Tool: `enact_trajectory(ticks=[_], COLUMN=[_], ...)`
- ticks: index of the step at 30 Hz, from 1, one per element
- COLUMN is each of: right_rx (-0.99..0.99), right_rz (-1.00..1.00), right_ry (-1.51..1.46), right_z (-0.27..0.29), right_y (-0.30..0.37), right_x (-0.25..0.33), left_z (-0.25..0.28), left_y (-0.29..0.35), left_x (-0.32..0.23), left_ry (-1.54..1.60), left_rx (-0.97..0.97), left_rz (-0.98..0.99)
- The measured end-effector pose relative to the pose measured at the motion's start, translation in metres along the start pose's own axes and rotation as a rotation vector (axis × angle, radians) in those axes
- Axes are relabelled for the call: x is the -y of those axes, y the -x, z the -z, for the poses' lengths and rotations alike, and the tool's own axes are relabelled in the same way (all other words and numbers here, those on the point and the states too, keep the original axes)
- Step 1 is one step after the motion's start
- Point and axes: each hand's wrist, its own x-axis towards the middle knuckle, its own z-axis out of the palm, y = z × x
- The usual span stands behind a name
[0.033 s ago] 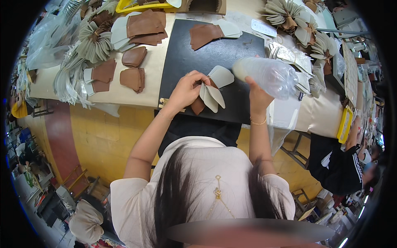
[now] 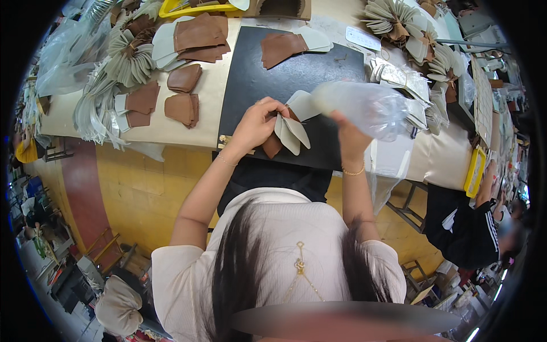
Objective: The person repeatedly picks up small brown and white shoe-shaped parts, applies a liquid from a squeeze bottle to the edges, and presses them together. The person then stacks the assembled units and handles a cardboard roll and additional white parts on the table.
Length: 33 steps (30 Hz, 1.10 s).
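Observation:
My left hand (image 2: 257, 124) is closed, thumb and fingers pinching a small bundle of leather pieces (image 2: 292, 134) with pale faces and some brown. The bundle fans out over the front edge of a black board (image 2: 319, 137). My right hand (image 2: 350, 135) wraps round a translucent, crinkled plastic bottle (image 2: 364, 105), tilted nearly flat, its narrower, cloudy end toward the bundle. That end overlaps the upper pale piece in view; whether they touch I cannot tell. Farther back on the board lies another stack of brown and pale leather pieces (image 2: 285, 48).
To the left lie brown leather stacks (image 2: 199, 34), fanned pale bundles (image 2: 128, 60) and a clear plastic bag (image 2: 68, 57). More fanned bundles (image 2: 393, 20) stand back right. A yellow tray (image 2: 199, 8) is at the far edge. A person in black (image 2: 461, 225) sits at the right.
My right hand and the plastic bottle have shifted slightly left, closer to the leather bundle. My left hand has stayed in place.

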Motion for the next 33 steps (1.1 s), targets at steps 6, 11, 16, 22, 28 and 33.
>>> enact_trajectory(ticks=[6, 11, 16, 22, 28, 33], right_rx=[0.15, -0.176, -0.223, 0.151, -0.027, -0.269], right_rz=[0.241, 0.138, 0.072, 0.279, 0.131, 0.122], right_ry=[0.476, 0.184, -0.053, 0.228, 0.45, 0.13], right_z=[-0.017, 0.004, 0.008, -0.015, -0.006, 0.019], right_y=[-0.006, -0.033, -0.026, -0.007, -0.022, -0.036], right_x=[0.002, -0.01, 0.006, 0.009, -0.005, -0.001], left_z=[0.002, -0.003, 0.001, 0.0, -0.004, -0.005], left_y=[-0.006, -0.005, -0.005, -0.006, -0.003, -0.003], left_x=[0.0, -0.002, 0.001, 0.004, -0.003, -0.008], left_ry=[-0.081, -0.04, -0.17, -0.161, -0.034, -0.033], left_rx=[0.01, -0.039, -0.011, -0.026, -0.048, -0.029], left_rz=[-0.024, -0.037, -0.106, -0.119, 0.008, -0.033])
